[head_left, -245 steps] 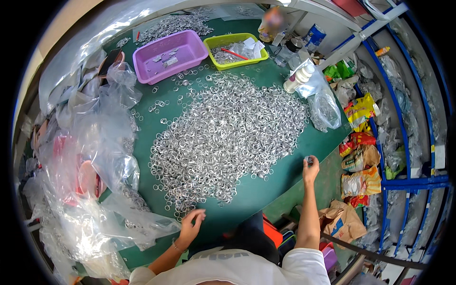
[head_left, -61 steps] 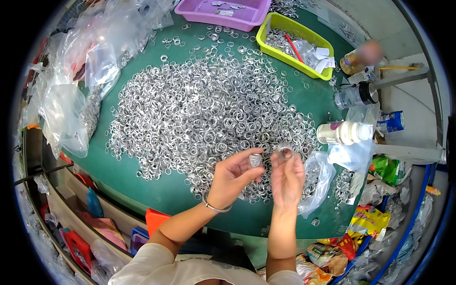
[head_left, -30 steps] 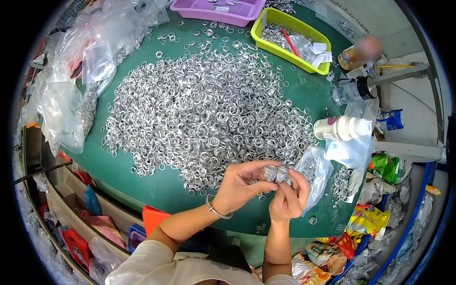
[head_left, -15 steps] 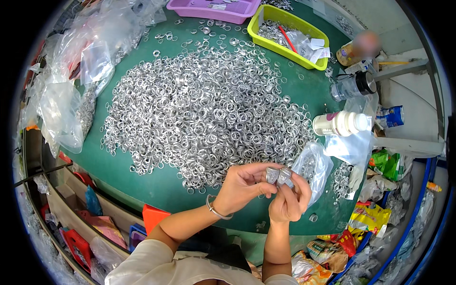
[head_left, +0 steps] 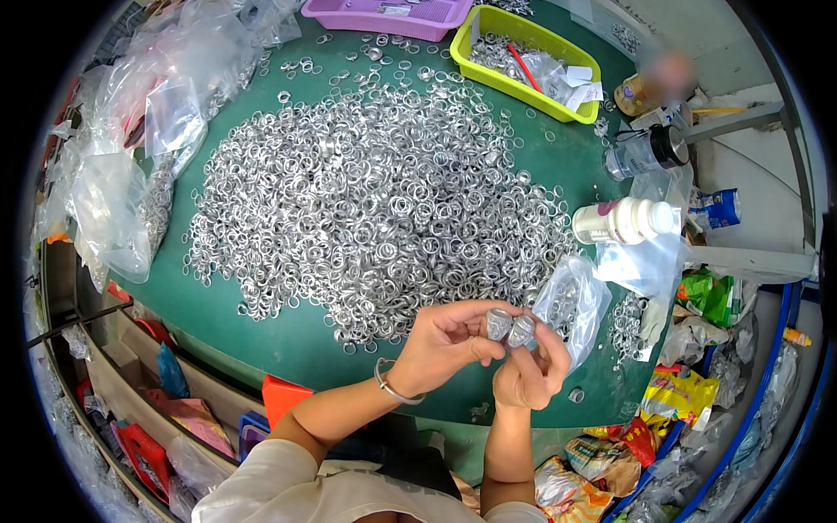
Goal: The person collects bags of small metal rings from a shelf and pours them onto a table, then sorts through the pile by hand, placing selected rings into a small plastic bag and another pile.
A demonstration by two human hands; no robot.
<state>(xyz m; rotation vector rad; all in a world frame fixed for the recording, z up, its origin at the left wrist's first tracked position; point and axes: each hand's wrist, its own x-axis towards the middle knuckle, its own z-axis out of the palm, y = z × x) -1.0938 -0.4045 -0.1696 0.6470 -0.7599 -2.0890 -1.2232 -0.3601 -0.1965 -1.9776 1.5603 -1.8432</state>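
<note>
A wide heap of small silver metal rings (head_left: 366,200) covers the green table (head_left: 261,336). My left hand (head_left: 449,340) and my right hand (head_left: 529,375) meet over the table's near edge. Each pinches a short stack of rings (head_left: 510,328) at the fingertips, the two stacks pressed side by side. A bracelet sits on my left wrist. A small clear bag (head_left: 571,305) partly filled with rings lies just right of my hands.
A purple tray (head_left: 384,13) and a yellow-green tray (head_left: 527,57) stand at the far edge. A white bottle (head_left: 623,220) and a dark-capped clear bottle (head_left: 645,152) lie at the right. Clear plastic bags (head_left: 131,166) pile along the left. Snack wrappers (head_left: 689,397) crowd the lower right.
Earlier my hands lay apart at the table's edge. Since then they came together holding rings, and in the last second they stayed joined, barely shifting.
</note>
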